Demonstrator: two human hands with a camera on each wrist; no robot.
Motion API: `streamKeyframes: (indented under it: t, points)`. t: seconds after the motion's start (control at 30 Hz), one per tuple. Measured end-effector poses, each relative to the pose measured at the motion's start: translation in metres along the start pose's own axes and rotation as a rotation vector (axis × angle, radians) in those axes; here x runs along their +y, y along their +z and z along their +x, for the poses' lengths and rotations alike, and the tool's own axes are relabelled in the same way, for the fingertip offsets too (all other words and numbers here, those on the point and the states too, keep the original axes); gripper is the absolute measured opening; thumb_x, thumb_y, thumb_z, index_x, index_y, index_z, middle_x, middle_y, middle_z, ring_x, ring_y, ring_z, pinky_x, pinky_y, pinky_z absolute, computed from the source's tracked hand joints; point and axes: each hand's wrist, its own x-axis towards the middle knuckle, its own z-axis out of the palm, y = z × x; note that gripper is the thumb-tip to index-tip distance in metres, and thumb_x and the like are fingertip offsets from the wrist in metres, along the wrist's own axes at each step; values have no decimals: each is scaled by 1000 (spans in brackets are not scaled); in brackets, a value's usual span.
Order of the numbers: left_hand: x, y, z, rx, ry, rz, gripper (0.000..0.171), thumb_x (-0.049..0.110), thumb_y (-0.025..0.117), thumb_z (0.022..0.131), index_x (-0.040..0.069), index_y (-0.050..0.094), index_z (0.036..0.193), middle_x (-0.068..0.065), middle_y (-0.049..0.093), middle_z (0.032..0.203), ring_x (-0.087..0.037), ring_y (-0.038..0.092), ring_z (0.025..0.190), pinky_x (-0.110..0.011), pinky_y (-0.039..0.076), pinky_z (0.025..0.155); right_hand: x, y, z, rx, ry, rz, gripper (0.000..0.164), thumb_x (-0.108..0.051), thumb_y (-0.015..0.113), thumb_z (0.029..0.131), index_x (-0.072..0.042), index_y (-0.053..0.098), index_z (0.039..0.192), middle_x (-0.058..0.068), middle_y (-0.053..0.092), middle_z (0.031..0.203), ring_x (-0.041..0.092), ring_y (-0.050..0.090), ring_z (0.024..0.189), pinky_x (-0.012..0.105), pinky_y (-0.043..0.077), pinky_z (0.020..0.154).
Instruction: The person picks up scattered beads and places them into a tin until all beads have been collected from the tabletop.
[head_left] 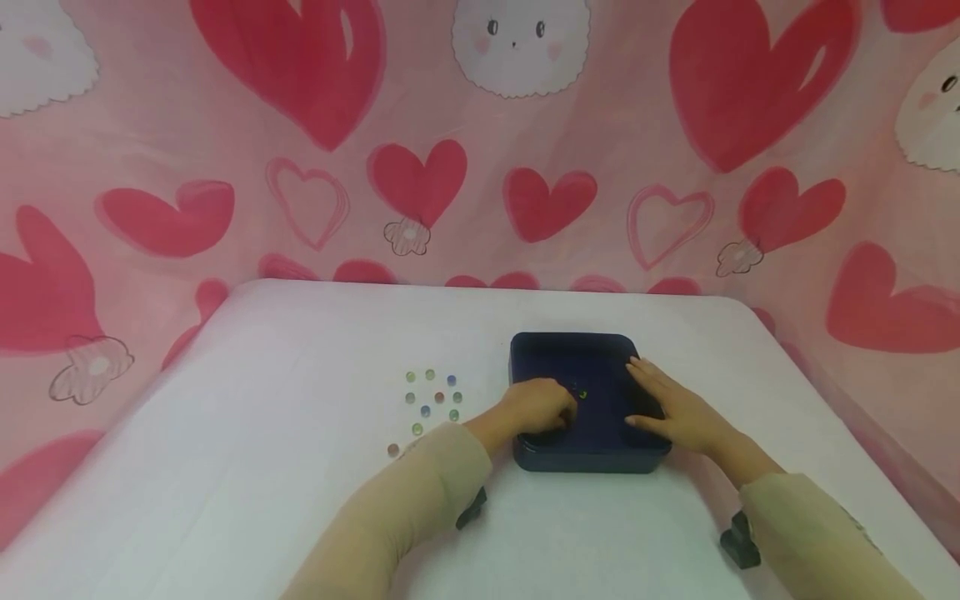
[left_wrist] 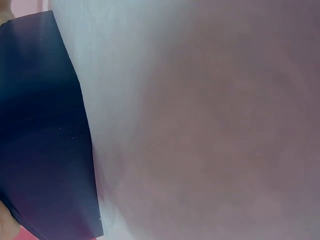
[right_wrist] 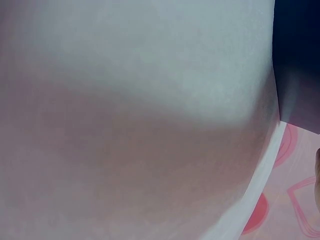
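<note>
A dark blue open-topped box [head_left: 592, 461] sits on the table, right of centre. My left hand [head_left: 542, 405] reaches over its left rim with the fingers bent down inside; I cannot tell whether they hold anything. A small yellow-green piece [head_left: 582, 394] shows in the box just beyond those fingers. At the box's right rim rests my right hand [head_left: 682, 417], its fingers and thumb stretched out over the edge. Left of the box, several small glass marbles [head_left: 439, 397] in green, blue and reddish tones lie loosely grouped. In both wrist views the box's dark side [left_wrist: 45, 165] appears at the frame's edge.
A white-covered table [head_left: 300, 358] spreads around the box. Behind it hangs a pink cloth [head_left: 480, 125] with hearts and cartoon faces. The left sleeve [head_left: 420, 492] passes close by the nearest marbles. Dark wrist devices [head_left: 741, 542] sit under both forearms.
</note>
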Motion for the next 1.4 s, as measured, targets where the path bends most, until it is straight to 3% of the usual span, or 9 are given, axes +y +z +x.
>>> streamKeyframes:
  t: [0.1,0.23,0.37,0.53,0.73,0.93,1.1,1.4]
  points:
    - [0,0,-1,17,9,3,11,22,63,78,25,66,88,12,62,83,-4,55,77,-17,43,68,0,0,0,2,0,-4,77,-45,57,77,-2,28,133,15,20,139,33,16,126,55,20,93]
    - [-2,0,-2,94,25,-43,15,23,63,79,23,66,93,12,62,90,-4,55,85,-17,42,75,0,0,1,-1,-3,5,76,-44,58,78,-2,27,134,15,19,140,33,15,126,56,19,93]
    - [-7,0,-3,218,71,-191,20,22,63,79,18,66,98,9,62,97,-3,54,92,-14,39,81,1,1,1,2,-1,6,76,-44,58,77,-3,27,134,15,19,140,33,15,126,56,19,93]
    - [-15,-6,-10,332,109,-411,19,17,63,79,13,66,98,7,63,93,0,55,87,-10,39,76,1,2,1,6,0,1,76,-42,59,77,-3,28,133,16,20,139,34,17,125,56,20,93]
    - [-24,-22,-32,333,56,-536,20,15,62,80,12,65,99,4,63,95,-1,56,87,-12,41,74,0,3,1,-1,7,-2,76,-44,59,77,-2,28,133,15,20,139,34,16,125,56,19,93]
    - [-32,-36,-64,327,54,-536,21,16,62,80,12,64,100,4,63,96,-4,56,91,-15,42,76,-1,4,0,0,6,4,76,-44,58,77,-3,28,134,15,20,139,34,16,126,56,19,94]
    - [-42,-43,-87,296,15,-548,23,17,61,80,13,64,103,6,62,98,-5,55,95,-18,42,78,-2,3,-2,2,7,-3,76,-44,58,77,-3,27,134,16,20,139,34,16,126,56,19,93]
    - [-61,-40,-114,262,-12,-537,23,20,61,80,13,65,102,7,63,97,-5,56,92,-21,44,76,-5,-1,-3,-6,21,-6,77,-43,58,77,-2,26,134,16,18,140,35,16,125,57,19,93]
